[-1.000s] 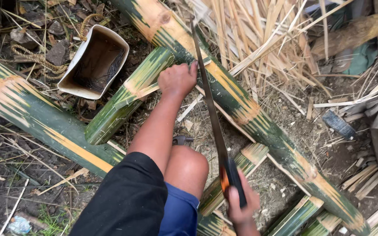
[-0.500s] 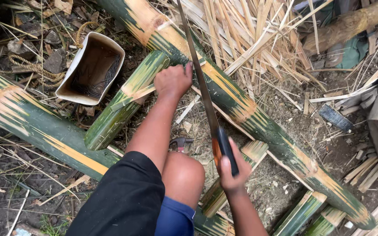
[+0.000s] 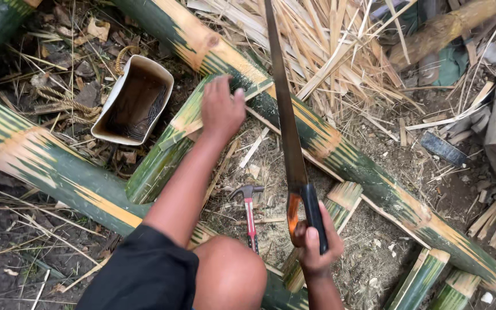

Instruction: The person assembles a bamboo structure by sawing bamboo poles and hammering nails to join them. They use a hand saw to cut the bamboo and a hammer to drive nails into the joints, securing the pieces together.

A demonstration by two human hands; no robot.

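A person's right hand (image 3: 315, 247) is closed around the orange-and-black handle of a handsaw (image 3: 287, 129), its long blade laid across a thick green bamboo pole (image 3: 340, 152) on the ground. The left hand (image 3: 221, 109), fingers spread, presses flat on a split bamboo piece (image 3: 162, 161) touching the pole. The pole looks heavy, stiff and smooth-skinned, best braced close beside the blade; a hammer (image 3: 250, 215) lies near the knee.

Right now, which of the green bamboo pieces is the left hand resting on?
The short split green bamboo piece beside the white container; the left hand presses its upper end.
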